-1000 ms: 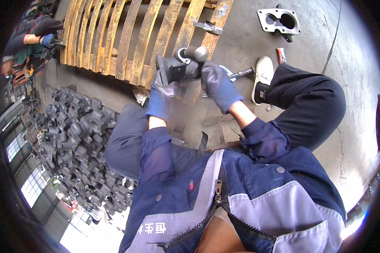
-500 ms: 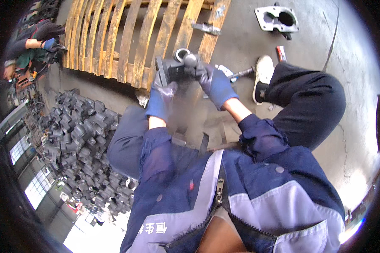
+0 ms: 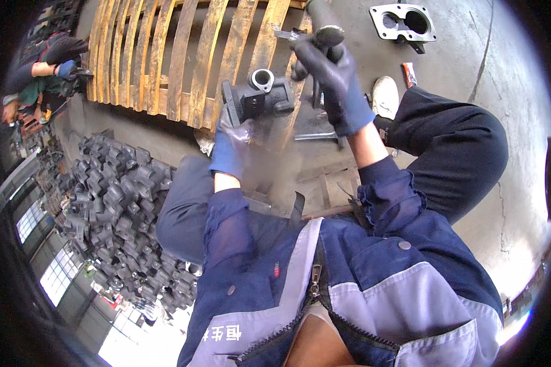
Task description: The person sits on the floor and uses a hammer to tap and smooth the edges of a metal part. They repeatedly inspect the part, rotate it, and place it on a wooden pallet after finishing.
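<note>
My left hand (image 3: 231, 142), in a blue glove with a dark palm, grips a dark cast-metal pipe fitting (image 3: 264, 103) by its flange end. The fitting has a bright, round machined port facing up. To the right and farther off, my right hand (image 3: 340, 88), gloved alike, is closed around a hammer (image 3: 329, 35). The hammer's round head shows above the fingers, apart from the fitting; most of its handle is hidden by the hand.
A slatted wooden pallet (image 3: 183, 55) lies ahead. A flanged casting with two bores (image 3: 404, 23) rests on the floor at far right, near a small red packet (image 3: 408, 74). Many dark castings (image 3: 122, 208) are piled at left. Another person's gloved hand (image 3: 66, 69) works at far left.
My right hand has lifted the hammer up and away from the fitting, toward the far right. My left hand and the fitting have stayed nearly in place.
</note>
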The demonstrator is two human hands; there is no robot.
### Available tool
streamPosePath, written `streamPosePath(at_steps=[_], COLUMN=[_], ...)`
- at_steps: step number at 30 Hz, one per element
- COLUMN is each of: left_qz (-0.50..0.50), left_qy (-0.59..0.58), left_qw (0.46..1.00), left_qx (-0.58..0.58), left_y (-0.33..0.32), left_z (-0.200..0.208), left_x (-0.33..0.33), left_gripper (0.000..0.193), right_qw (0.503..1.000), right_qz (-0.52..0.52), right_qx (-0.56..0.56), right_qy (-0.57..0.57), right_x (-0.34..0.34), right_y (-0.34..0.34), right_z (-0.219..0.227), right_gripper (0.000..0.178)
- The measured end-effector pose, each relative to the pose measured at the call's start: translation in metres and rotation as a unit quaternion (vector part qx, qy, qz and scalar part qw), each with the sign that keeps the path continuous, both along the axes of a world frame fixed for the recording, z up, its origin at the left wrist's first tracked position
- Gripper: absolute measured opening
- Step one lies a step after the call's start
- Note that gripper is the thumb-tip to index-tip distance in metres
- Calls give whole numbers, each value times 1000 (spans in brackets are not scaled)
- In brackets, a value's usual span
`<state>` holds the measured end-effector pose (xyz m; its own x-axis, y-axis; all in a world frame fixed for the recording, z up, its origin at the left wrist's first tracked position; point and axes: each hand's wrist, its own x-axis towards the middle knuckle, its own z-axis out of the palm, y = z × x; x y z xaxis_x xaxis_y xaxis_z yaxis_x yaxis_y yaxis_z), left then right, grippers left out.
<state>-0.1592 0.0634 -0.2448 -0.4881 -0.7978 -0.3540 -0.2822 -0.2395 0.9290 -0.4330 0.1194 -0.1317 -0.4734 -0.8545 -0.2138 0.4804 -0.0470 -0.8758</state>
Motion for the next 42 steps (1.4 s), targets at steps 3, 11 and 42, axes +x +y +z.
streamPosePath(at_steps=[3,11,42], left_qz=[-9,-27,41], left_qy=[12,56,-150], left_qw=[999,990,983], left_qx=[44,124,98], left_y=[-4,-18,-6], left_z=[11,37,2], left_x=[-19,-41,-5], left_gripper=[63,66,58], right_qw=[999,995,909], right_qz=[-47,-71,-112], right_qx=[-2,-51,346], right_qy=[-28,-54,204], right_x=[-7,30,-10], right_y=[-21,-56,-15], right_z=[1,-8,-133], right_gripper=[29,24,28])
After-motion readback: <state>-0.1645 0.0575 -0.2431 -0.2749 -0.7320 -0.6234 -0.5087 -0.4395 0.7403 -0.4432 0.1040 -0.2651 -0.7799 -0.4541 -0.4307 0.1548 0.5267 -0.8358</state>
